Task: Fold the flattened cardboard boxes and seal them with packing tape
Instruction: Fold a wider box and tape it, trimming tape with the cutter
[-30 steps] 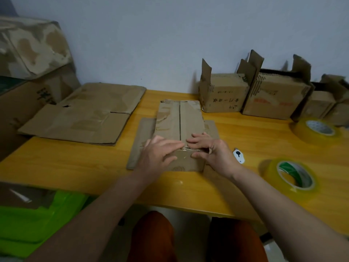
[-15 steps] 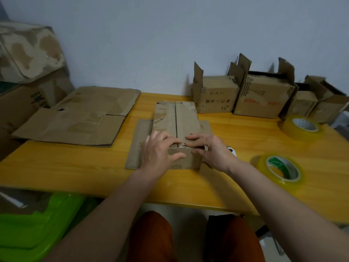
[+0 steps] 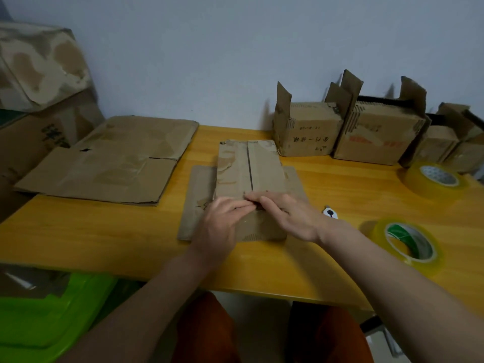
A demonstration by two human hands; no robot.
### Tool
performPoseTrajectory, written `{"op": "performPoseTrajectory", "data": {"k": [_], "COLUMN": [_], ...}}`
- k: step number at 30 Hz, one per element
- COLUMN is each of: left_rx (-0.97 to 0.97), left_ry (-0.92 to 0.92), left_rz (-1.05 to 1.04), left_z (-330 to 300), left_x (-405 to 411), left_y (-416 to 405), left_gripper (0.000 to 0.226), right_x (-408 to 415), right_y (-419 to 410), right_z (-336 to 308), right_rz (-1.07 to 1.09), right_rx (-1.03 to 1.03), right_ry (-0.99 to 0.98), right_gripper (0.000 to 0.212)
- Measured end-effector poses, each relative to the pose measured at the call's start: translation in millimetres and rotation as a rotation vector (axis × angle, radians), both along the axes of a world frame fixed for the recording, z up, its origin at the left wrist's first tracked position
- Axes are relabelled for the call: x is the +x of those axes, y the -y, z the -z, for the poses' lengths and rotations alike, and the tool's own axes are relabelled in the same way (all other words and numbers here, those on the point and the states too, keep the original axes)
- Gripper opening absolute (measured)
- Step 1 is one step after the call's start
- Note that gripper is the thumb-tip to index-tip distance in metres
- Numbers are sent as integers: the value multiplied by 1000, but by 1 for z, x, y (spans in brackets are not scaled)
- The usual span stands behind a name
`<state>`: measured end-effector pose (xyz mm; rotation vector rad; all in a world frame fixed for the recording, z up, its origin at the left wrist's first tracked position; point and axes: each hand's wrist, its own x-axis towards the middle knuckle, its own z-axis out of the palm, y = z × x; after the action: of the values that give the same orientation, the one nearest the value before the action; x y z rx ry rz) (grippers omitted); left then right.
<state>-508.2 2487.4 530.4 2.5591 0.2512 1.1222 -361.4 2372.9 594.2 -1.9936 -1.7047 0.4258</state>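
Hands, left [image 3: 222,221] and right [image 3: 290,218], press flattened box [image 3: 248,169] on table [image 3: 104,231].

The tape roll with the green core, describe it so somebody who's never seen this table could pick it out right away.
Start at the yellow wooden table and go to its near right corner, just right of the right hand. The tape roll with the green core lies flat there. The other tape roll, farther back near the folded boxes, has a white core instead.
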Motion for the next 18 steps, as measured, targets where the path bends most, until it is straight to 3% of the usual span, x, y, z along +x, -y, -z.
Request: {"op": "performPoseTrajectory", "data": {"k": [8,14,18], "left_rx": [20,18,38], "left_ry": [-2,-25,-24], "left_rz": [1,-21,26], "left_z": [2,-3,-1], "left_x": [4,4,7], "left_y": [-1,0,-4], "left_gripper": [40,37,34], "right_x": [31,33,43], "right_y": [-45,-50,-71], "right_z": [-8,-7,-3], "right_rz": [21,-15,21], "right_rx": [-200,-170,-176], "right_ry": [258,60,162], "right_gripper": [46,42,44]}}
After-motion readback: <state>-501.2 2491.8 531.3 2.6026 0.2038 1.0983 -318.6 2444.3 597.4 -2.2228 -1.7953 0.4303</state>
